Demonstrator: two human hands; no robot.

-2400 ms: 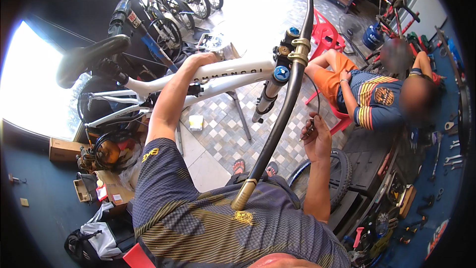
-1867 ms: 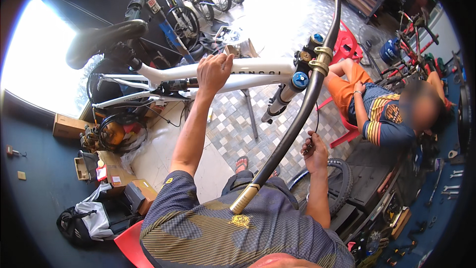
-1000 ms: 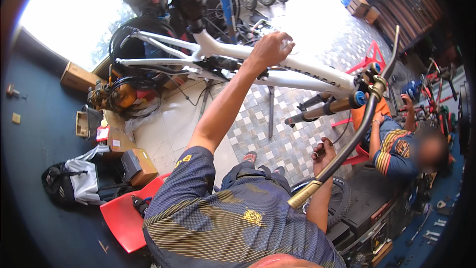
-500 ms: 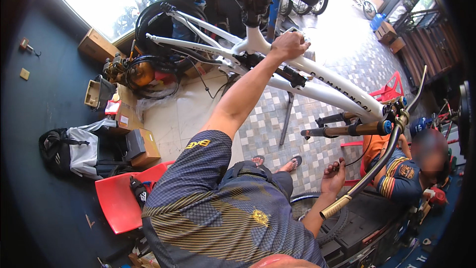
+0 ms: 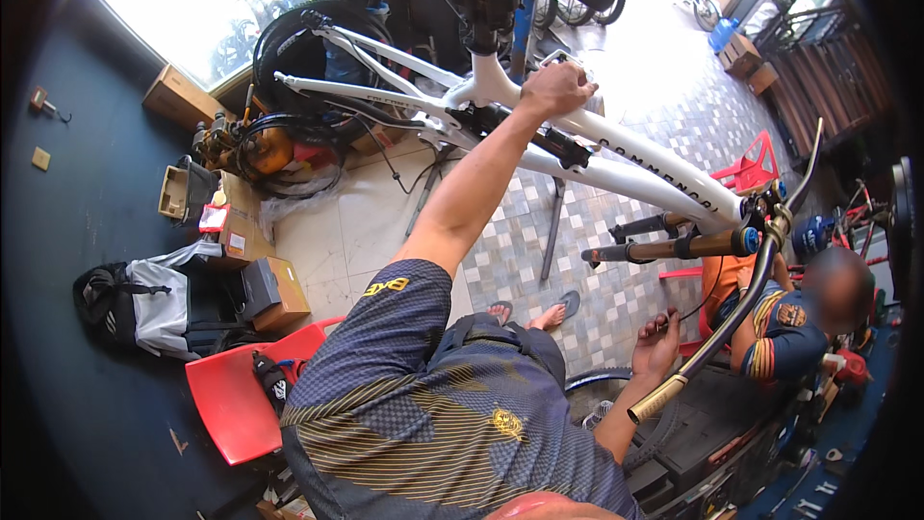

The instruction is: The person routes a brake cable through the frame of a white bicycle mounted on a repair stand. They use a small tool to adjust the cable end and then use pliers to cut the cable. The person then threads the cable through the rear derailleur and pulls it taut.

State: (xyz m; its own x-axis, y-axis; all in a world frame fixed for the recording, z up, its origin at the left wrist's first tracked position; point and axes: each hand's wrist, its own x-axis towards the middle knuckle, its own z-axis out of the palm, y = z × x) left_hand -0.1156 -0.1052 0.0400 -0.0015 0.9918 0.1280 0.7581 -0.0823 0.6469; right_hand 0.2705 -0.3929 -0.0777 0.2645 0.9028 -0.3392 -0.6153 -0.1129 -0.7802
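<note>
A white bicycle frame (image 5: 654, 169) hangs slanted ahead of me, its front end toward the right. My left hand (image 5: 558, 90) is closed over its upper tube, close to the seat tube. Brown-and-black fork legs (image 5: 679, 248) stick out leftward from the head of the frame. A long curved handlebar (image 5: 739, 320) with a gold end reaches down near my right hand (image 5: 657, 343). Between that hand's fingertips is pinched a thin black cable (image 5: 710, 295), which runs up toward the handlebar; the gripped end is too small to make out.
A person (image 5: 784, 323) sits low at the right, behind the handlebar. Beside me at left stands a red chair (image 5: 226, 395) with a black item on it. Cardboard boxes (image 5: 279, 294) and a backpack (image 5: 159, 308) line the left wall. A wheel (image 5: 654, 433) lies by my right forearm.
My view has shifted a little. My left hand stays on the frame, and my right hand still pinches the cable, its fingers slightly altered.
</note>
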